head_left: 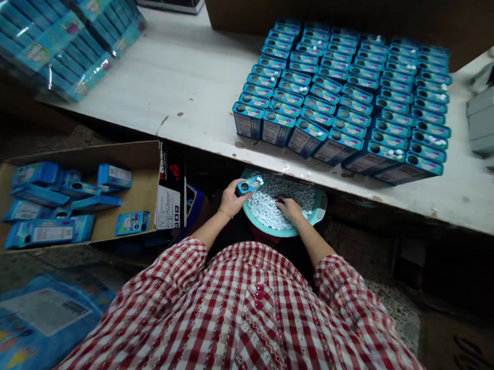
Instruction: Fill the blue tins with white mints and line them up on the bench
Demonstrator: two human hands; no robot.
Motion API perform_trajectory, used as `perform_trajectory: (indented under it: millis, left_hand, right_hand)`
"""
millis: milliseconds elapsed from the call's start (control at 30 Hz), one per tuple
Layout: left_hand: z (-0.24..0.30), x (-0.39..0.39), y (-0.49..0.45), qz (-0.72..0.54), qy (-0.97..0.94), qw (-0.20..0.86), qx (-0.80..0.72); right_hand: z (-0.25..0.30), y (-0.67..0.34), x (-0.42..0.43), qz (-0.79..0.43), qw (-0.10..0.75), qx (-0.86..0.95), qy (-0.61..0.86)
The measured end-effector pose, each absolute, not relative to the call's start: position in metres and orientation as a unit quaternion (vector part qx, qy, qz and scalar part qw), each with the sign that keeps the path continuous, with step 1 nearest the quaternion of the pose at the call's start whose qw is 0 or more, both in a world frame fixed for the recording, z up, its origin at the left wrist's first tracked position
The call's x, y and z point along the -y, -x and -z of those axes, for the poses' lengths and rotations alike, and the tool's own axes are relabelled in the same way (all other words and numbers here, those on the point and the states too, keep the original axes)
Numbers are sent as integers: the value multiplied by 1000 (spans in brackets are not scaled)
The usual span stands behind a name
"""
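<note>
The left hand point(228, 199) grips a blue box point(251, 183) at the teal basin point(321, 204); the right hand point(290, 210) dips into white pellets point(266, 209), its closure unclear. Filling seems in hand; next calls for careful aim at the box's opening. Beyond, rows of boxes point(326, 95) stand on the surface point(186, 77).

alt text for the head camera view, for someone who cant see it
A person's left hand holds a blue box at the edge of a turquoise basin of white pellets, while the right hand reaches into them. Similar boxes stand in rows on the white table; more lie in a carton at left.
</note>
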State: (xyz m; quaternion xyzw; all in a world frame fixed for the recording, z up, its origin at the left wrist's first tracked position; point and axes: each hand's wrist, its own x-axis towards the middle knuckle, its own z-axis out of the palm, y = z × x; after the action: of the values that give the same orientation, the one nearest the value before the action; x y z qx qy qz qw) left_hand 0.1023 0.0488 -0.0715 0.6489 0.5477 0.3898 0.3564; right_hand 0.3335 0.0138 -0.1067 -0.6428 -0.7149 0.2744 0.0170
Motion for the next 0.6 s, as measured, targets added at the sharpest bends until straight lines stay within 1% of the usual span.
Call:
perform_trajectory:
  millis: [100, 167, 267, 333, 400, 433, 600]
  left_hand:
    - [73, -51, -97, -398, -634, 350, -563]
    - [74, -52, -97, -401, -631, 346, -566]
    - [75, -53, -103, -399, -637, 343, -563]
    - [75, -51, -110, -391, -651, 339, -555]
    - [73, -49, -118, -382, -671, 335, -541]
    - [72, -48, -121, -377, -682, 331, -532]
    - [65, -45, -134, -335, -719, 308, -526]
  right_hand:
    - [104, -343, -13, -307, 49, 692, 651]
    - [93, -355, -11, -334, 90, 684, 642]
    - [61, -370, -7, -377, 167, 673, 614]
    - [31, -373, -7, -379, 181, 680, 601]
    - [-1, -369, -9, -355, 155, 704, 595]
    - [-16, -365, -11, -335, 127, 719, 596]
    - [-69, -330, -20, -186, -81, 760, 617]
